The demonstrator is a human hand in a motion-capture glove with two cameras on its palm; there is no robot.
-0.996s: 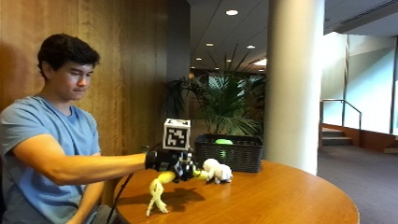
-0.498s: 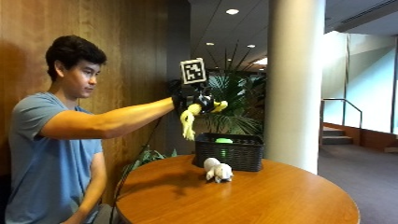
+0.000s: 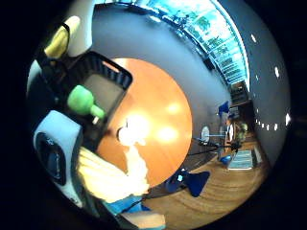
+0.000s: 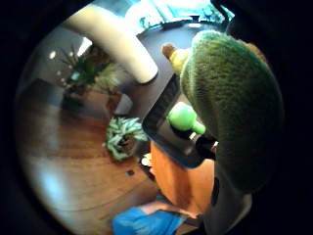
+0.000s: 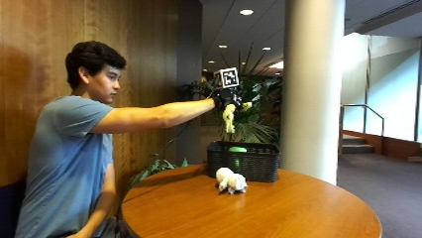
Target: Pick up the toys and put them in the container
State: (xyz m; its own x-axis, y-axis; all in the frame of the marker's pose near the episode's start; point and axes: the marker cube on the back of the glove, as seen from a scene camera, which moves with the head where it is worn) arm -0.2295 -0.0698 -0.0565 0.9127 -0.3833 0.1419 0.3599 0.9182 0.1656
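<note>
Outside view: person seated at round wooden desk (image 5: 277,208), right arm stretched straight out at shoulder height. Gloved right hand (image 5: 226,97) grips a yellow toy (image 5: 229,116) that dangles down, held in the air above the black basket (image 5: 244,161). Basket sits on the desk at the far edge, 12 o'clock from the white toy (image 5: 230,180), which stands on the desk just in front of it, apart from it. Green toy (image 5: 237,149) lies inside the basket.

Little-finger palm view: looks down on the desk (image 3: 163,100), the basket (image 3: 103,93) with the green toy (image 3: 84,101) in it, the white toy (image 3: 130,133) on the desk beside the basket. Yellow toy (image 3: 112,179) close to the palm.

Thumb palm view: fuzzy yellow-green toy (image 4: 230,107) fills much of the picture; basket (image 4: 166,122) and green toy (image 4: 185,118) below it.
</note>
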